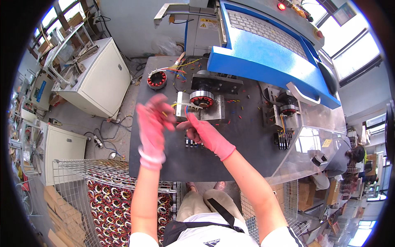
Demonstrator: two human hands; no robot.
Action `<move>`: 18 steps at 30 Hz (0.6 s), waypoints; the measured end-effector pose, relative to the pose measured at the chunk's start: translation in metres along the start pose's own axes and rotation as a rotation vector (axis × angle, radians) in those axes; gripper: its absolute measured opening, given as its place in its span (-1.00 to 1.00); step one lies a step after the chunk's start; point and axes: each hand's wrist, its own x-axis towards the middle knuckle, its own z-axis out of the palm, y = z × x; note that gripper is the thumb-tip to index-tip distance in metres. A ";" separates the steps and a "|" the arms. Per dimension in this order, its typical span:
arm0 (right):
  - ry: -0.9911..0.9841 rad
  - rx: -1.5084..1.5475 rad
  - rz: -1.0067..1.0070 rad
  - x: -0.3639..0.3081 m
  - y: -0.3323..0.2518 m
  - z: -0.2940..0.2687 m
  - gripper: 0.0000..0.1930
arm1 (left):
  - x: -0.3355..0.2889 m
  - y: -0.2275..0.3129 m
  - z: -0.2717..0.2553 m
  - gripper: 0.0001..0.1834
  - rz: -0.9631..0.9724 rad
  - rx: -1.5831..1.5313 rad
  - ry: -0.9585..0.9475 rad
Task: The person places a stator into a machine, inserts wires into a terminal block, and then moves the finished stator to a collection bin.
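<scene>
Hands: left hand [151, 123] blurred, grip unclear; right hand [202, 131] pinching blue wire [186, 110].
Fixture ahead: holds stator [202, 98].
Wire basket [84, 173] below left: wound stators [113, 206].

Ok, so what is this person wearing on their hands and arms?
Both the left hand and the right hand wear thin pink gloves ending at the wrists, the left cuff bunched and paler. The forearms are bare, and short white sleeves show at the lower edge, the right one with dark stripes.

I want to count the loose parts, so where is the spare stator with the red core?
The spare stator lies at the far left corner of the dark table, left of the coloured wires, well beyond the left hand.
</scene>
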 end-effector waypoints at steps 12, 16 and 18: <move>0.253 -0.532 -0.276 0.009 0.041 -0.002 -0.81 | -0.118 -0.079 -0.023 -0.34 0.254 1.463 -0.165; 0.332 -0.600 -0.429 0.021 0.071 -0.005 -0.84 | -0.123 -0.100 -0.036 -0.42 0.074 1.775 -0.273; 0.342 -0.597 -0.460 0.023 0.076 -0.003 -0.85 | -0.124 -0.106 -0.039 -0.42 0.118 1.815 -0.268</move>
